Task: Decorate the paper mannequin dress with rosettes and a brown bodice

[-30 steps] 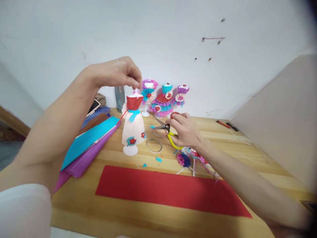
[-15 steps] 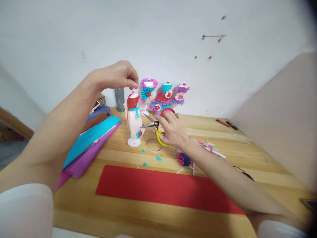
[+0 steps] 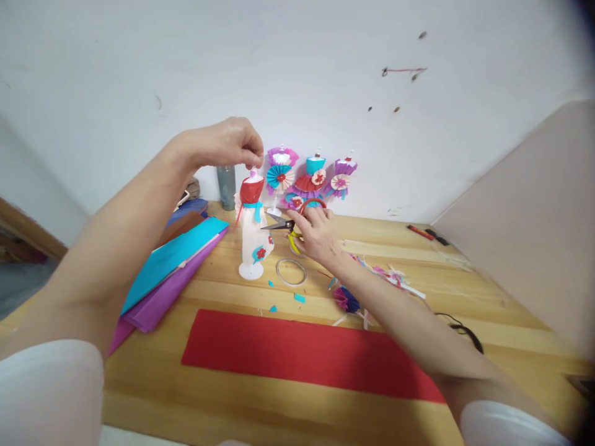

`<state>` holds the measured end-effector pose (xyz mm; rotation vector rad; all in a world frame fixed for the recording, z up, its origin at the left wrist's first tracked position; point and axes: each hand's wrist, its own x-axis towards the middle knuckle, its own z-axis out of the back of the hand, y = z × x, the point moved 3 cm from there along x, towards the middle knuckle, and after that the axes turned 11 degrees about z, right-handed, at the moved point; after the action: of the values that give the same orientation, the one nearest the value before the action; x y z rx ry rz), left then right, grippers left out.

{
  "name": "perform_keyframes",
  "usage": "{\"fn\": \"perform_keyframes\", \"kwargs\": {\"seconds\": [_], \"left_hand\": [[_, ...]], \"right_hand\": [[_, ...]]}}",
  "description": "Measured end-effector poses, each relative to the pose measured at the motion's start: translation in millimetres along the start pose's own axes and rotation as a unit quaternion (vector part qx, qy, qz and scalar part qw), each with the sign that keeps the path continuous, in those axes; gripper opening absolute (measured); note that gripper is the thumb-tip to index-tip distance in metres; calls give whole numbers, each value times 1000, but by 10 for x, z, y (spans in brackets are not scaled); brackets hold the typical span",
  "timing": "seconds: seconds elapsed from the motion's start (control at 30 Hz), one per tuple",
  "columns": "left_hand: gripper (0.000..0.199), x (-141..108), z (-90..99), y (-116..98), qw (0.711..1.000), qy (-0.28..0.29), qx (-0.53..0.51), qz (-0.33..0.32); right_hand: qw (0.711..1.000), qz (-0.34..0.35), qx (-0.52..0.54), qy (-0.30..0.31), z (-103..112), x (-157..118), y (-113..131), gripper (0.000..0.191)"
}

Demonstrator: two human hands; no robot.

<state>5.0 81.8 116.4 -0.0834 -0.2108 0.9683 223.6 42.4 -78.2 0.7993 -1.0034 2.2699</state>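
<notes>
My left hand (image 3: pixel 239 142) pinches the top of a small white dress-form stand (image 3: pixel 251 271). The form wears a paper dress (image 3: pixel 255 232) with a red bodice, a turquoise waist ribbon, a pale skirt and red-and-turquoise flowers low on it. In my right hand (image 3: pixel 318 235) is a pair of scissors (image 3: pixel 284 224) with one red and one yellow handle loop. The blades are parted and point left, close to the skirt's right side; whether they touch it I cannot tell.
Behind stand several paper-dressed forms (image 3: pixel 316 176) by the wall. A tape roll (image 3: pixel 291 272), turquoise scraps (image 3: pixel 299 298) and a long red paper sheet (image 3: pixel 297 356) lie in front. Folded coloured papers (image 3: pixel 174 263) and a bottle (image 3: pixel 226 188) are at left, paper strips (image 3: pixel 390 275) at right.
The dress form has turned slightly, so its lower flower and ribbon sit differently. The scissors have shifted a little left and up, with their blades closer together. The left hand keeps its hold.
</notes>
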Motion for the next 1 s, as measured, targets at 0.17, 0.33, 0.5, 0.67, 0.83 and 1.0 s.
{"fn": "perform_keyframes", "kwargs": {"seconds": [0.17,0.33,0.5,0.67,0.83,1.0], "left_hand": [[31,-43,28,-22,999,4,-35,-7],[32,-40,24,-22,999,3,-48,-18],[29,-31,32,-63,998,5,-61,-19],[28,-33,43,-91,997,8,-72,-29],[25,-44,42,-104,996,7,-86,-38],[27,-46,46,-132,996,3,-82,-38]], "right_hand": [[998,24,-38,-37,40,123,21,38],[997,30,-60,-46,83,218,30,39],[998,29,-40,-33,68,234,-1,39],[996,35,-65,-51,80,206,-46,39],[998,17,-47,-33,81,201,-73,39],[999,15,-31,-32,77,235,-50,38]]}}
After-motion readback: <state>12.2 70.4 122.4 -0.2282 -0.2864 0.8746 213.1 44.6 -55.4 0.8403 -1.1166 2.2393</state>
